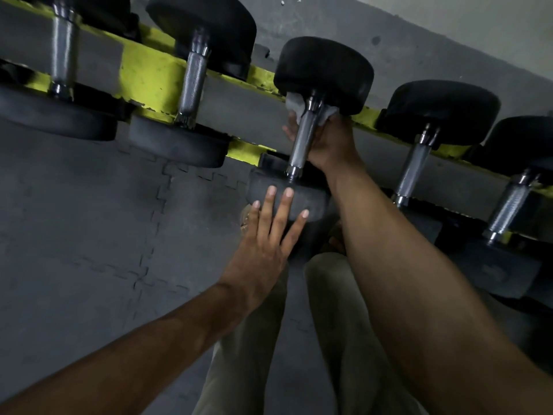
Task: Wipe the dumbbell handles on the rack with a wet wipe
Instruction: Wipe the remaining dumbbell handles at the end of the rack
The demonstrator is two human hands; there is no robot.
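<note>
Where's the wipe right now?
Head view, centre: the wipe is wrapped round the far end of the middle handle, against its far head, gripped by the right hand.

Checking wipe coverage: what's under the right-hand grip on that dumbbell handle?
A white wet wipe pokes out both sides of the handle above the right-hand grip. The fingers cover how far it wraps.

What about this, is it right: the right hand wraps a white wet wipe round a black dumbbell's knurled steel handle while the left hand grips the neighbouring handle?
Not quite. In the head view the left hand rests straight-fingered on the same dumbbell's near black rubber head. The right hand does wrap the white wet wipe round the knurled steel handle.
</note>
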